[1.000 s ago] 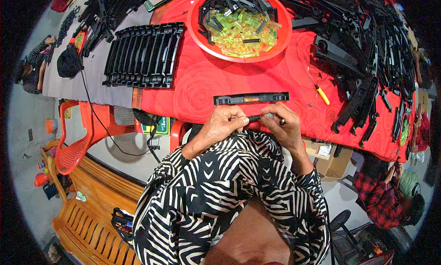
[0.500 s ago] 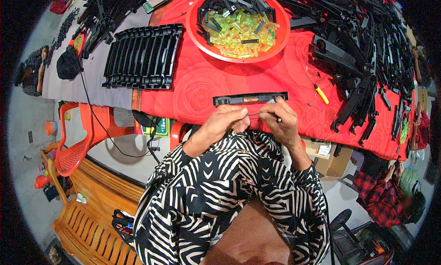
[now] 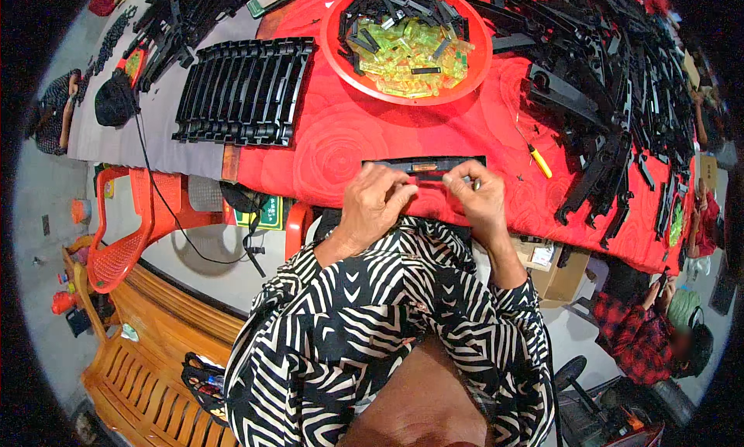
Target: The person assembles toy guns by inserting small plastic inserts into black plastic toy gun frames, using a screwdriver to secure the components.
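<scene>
A long black plastic part (image 3: 397, 164) lies on the red cloth just beyond my hands, a small orange piece (image 3: 424, 167) showing at its middle. My left hand (image 3: 375, 201), fingers bent into a pinch, is over the near left side of this part. Opposite it my right hand (image 3: 480, 199) pinches too, thumb and forefinger together. Between the two sets of fingertips runs a short, thin dark strip (image 3: 430, 179), its ends covered by the fingers. Whether the strip touches the long part cannot be made out.
A red round tray (image 3: 332, 60) holds yellow-green clear pieces and small black ones. Black parts stand in a neat row (image 3: 244, 91) at left; a heap of long black parts (image 3: 604, 98) covers the right. A yellow-handled tool (image 3: 540, 161) lies between. A co-worker (image 3: 639, 327) sits at right.
Both hands have shifted slightly forward, bringing the thin strip up to the near edge of the long part. My left hand has turned over, its back now facing up.
</scene>
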Available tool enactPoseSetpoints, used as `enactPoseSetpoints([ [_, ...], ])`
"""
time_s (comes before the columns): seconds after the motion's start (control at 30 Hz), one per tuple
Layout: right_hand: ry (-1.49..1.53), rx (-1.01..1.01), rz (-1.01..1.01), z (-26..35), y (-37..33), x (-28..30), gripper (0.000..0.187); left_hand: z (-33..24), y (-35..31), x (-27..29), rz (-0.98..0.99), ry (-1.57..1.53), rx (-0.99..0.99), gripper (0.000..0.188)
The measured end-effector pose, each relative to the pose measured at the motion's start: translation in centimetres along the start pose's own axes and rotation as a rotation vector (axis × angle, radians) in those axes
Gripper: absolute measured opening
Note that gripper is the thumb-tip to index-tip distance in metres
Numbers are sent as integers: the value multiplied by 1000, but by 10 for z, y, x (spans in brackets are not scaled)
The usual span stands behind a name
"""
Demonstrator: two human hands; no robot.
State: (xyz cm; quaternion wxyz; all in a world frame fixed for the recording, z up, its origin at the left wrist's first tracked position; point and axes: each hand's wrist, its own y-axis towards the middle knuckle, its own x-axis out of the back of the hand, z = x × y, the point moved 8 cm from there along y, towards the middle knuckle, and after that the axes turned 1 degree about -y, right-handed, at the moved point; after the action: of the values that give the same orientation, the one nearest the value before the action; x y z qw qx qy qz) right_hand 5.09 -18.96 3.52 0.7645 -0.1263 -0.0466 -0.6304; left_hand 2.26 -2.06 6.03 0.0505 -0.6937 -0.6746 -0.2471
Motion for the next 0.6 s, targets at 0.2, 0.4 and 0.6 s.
enactPoseSetpoints([
  [0.2,-254,-92,-60,-4,26,14,17,-4,2,6,-128,444,-243,20],
  [0.4,-374,-124,0,-1,29,1,17,7,-1,1,-87,429,-223,24],
  [0.6,-531,-74,50,0,35,-4,19,12,2,-6,-64,431,-229,26],
])
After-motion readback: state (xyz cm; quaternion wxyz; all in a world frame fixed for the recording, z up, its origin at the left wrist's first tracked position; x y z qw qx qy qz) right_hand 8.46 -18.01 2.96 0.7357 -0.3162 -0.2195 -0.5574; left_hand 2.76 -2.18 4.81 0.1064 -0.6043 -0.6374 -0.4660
